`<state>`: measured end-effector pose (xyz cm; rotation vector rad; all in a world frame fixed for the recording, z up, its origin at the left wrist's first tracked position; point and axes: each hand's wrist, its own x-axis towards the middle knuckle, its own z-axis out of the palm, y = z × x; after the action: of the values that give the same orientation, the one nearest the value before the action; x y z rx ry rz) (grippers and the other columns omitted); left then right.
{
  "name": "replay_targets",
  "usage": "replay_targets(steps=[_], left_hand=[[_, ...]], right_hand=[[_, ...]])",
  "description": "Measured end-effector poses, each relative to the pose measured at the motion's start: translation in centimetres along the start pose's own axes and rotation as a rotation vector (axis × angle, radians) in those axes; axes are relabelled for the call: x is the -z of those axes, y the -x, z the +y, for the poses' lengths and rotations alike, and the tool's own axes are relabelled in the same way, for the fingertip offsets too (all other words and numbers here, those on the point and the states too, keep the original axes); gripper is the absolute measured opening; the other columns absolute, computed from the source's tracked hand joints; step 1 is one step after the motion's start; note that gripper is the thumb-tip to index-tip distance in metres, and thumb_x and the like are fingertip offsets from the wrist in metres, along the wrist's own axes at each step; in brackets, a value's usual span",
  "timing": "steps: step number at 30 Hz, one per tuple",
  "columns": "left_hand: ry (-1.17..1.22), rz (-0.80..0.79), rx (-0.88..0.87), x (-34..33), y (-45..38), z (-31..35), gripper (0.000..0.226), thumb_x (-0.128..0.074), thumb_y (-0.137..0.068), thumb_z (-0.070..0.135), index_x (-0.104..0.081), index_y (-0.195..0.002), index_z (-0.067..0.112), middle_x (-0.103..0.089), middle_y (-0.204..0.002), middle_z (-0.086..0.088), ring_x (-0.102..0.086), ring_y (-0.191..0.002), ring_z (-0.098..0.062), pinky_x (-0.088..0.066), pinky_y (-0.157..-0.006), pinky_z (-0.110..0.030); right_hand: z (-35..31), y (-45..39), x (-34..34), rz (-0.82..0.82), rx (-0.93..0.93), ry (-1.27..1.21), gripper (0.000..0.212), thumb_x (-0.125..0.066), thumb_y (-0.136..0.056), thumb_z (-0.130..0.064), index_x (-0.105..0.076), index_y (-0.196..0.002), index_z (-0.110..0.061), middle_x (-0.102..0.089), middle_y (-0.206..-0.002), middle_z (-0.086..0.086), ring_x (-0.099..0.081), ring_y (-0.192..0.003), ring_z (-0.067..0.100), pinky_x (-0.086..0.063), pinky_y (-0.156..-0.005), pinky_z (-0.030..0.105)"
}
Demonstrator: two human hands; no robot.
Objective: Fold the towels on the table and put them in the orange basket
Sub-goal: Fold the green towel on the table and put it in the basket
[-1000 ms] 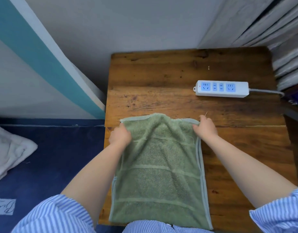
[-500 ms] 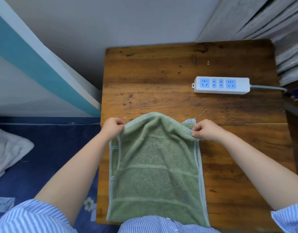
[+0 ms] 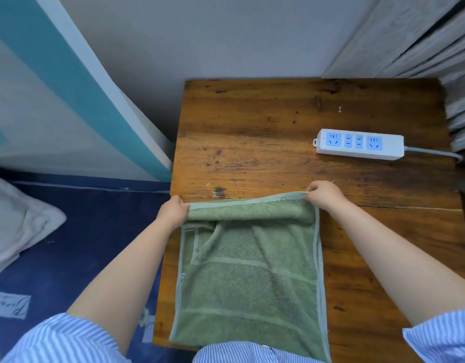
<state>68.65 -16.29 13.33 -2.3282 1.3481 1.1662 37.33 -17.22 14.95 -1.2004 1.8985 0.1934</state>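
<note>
We look down from head height at a worn brown wooden bench (image 3: 278, 121) set against a pale grey wall. A green terry-cloth towel (image 3: 252, 279) lies on the near left part of the bench. Its long axis runs from near to far, and its near end hangs over the bench's near edge, against our blue-and-white striped shirt. The far end is lifted off the wood and curled back toward us, forming a soft roll that runs left to right.

Our left hand (image 3: 173, 212) pinches the far left corner of the towel, just at the bench's left edge. Our right hand (image 3: 324, 195) pinches the far right corner, fingers curled over the pale hem. The two hands are well apart, one at each far corner, with the hem drawn taut between them.

On the far right of the bench lies a white power strip with blue sockets (image 3: 359, 144), its long axis left to right and its grey cord leading off right. It is well apart from the towel. Left of the bench we see dark blue bedding (image 3: 82, 231) and a white pillow (image 3: 14, 221).
</note>
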Motion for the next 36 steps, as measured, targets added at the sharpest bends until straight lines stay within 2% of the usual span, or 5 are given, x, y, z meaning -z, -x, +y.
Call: replay_targets(steps=[7, 15, 22, 26, 36], left_hand=[[0.521, -0.067, 0.001, -0.2, -0.5, -0.7, 0.022, -0.043, -0.095, 0.025, -0.042, -0.077, 0.014, -0.046, -0.093, -0.011, -0.044, -0.086, -0.023, -0.038, -0.070, -0.030], [0.567, -0.192, 0.019, 0.5, -0.4, 0.0, 0.025, -0.051, -0.093, 0.021, -0.043, -0.070, 0.015, -0.052, -0.082, -0.008, -0.051, -0.075, -0.023, -0.046, -0.067, -0.033], [0.504, 0.215, -0.174, 1.2, 0.3, 2.3, 0.026, -0.057, -0.087, 0.020, -0.043, -0.066, 0.018, -0.047, -0.072, 0.003, -0.044, -0.070, -0.015, -0.035, -0.056, -0.026], [0.576, 0.312, -0.293, 1.5, 0.8, 2.7, 0.008, -0.055, -0.089, 0.017, -0.051, -0.096, 0.017, -0.051, -0.091, 0.004, -0.047, -0.083, -0.013, -0.039, -0.068, -0.026], [0.054, -0.133, -0.471, 2.0, 1.3, 0.8, 0.036, -0.059, -0.088, 0.018, -0.054, -0.124, 0.018, -0.052, -0.132, -0.004, -0.044, -0.124, -0.020, -0.034, -0.096, -0.028]], right_hand=[[0.3, 0.4, 0.8, 0.042, 0.019, -0.385, 0.024, -0.063, -0.080, -0.007, -0.054, -0.059, -0.015, -0.054, -0.069, -0.002, -0.047, -0.071, 0.016, -0.034, -0.055, 0.022], [1.8, 2.1, 1.8, -0.094, 0.217, -0.165, 0.023, -0.067, -0.078, -0.009, -0.058, -0.060, -0.020, -0.057, -0.069, -0.007, -0.049, -0.067, 0.006, -0.035, -0.057, 0.022], [1.1, 2.7, 2.2, 0.074, 0.344, -0.080, 0.004, -0.063, -0.081, -0.010, -0.064, -0.078, -0.012, -0.056, -0.076, -0.004, -0.047, -0.074, 0.012, -0.032, -0.057, 0.021], [2.5, 3.2, 1.8, 0.335, 0.433, -0.134, 0.005, -0.061, -0.080, -0.003, -0.065, -0.083, -0.001, -0.059, -0.080, 0.005, -0.049, -0.076, 0.017, -0.034, -0.068, 0.024], [5.5, 2.4, 0.1, 0.203, 0.410, 0.171, 0.016, -0.059, -0.085, -0.012, -0.067, -0.094, -0.002, -0.066, -0.098, 0.011, -0.057, -0.093, 0.023, -0.037, -0.076, 0.023]])
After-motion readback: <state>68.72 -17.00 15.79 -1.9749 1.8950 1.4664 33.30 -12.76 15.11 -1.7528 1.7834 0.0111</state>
